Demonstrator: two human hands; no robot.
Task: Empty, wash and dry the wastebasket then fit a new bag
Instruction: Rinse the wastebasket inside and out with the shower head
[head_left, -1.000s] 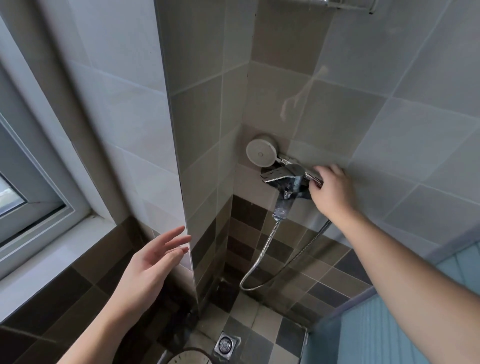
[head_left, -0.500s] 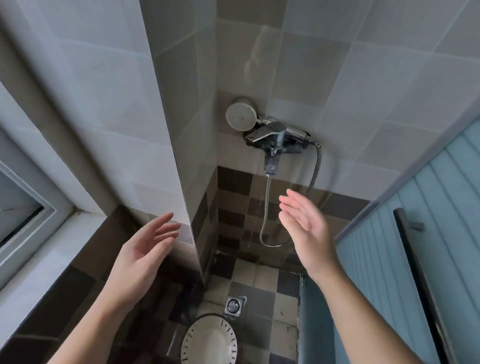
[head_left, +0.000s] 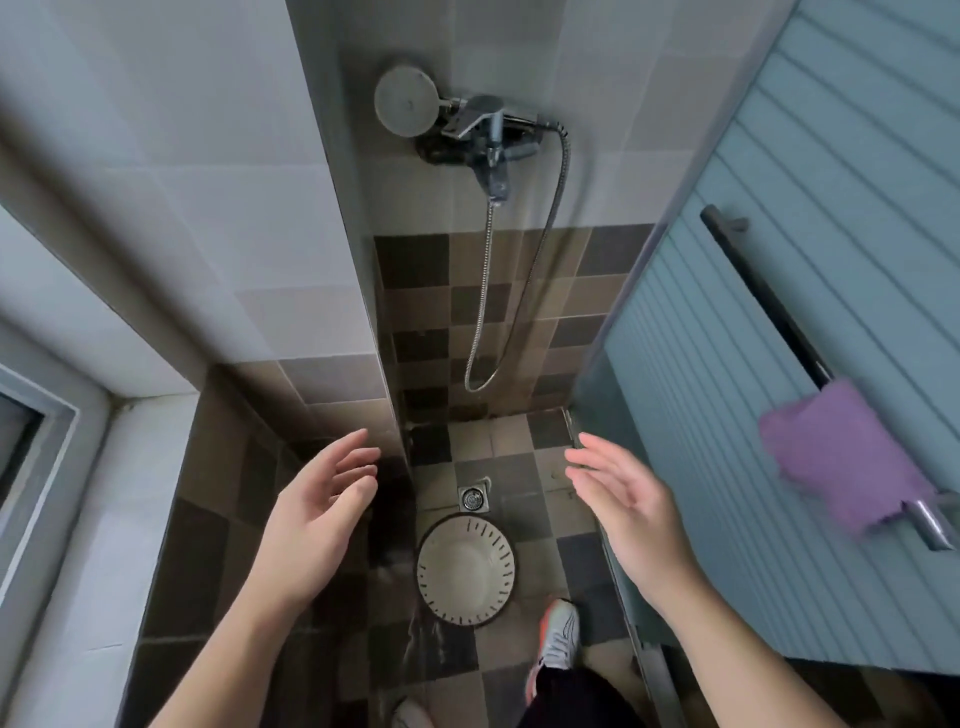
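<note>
From the head camera, the wastebasket (head_left: 466, 569) stands on the tiled floor (head_left: 524, 467) of the shower corner. It is round and pale, with little dark slots near its rim. It stands straight up with its mouth open to the ceiling, so its long way runs up and down. Nothing shows inside it, so it looks already emptied.

The floor drain (head_left: 472, 498) is just behind the wastebasket, very near its rim. The tap (head_left: 485, 132) and the round shower head (head_left: 404, 102) hang on the wall far above the wastebasket, and the hose (head_left: 511, 312) loops down between them. It probably sits here so the wash water can run off into the drain.

The left hand (head_left: 311, 525) is in the air to the left of the wastebasket. The right hand (head_left: 631, 512) is to the right of it. Both have loose, spread fingers and hold nothing. The palms face each other, maybe ready to reach down and take it.

A shoe (head_left: 558, 636) stands just beside the wastebasket, on the near side. A purple cloth (head_left: 841, 457) hangs on a bar (head_left: 753, 280) far off to the wastebasket's right, handy for drying.
</note>
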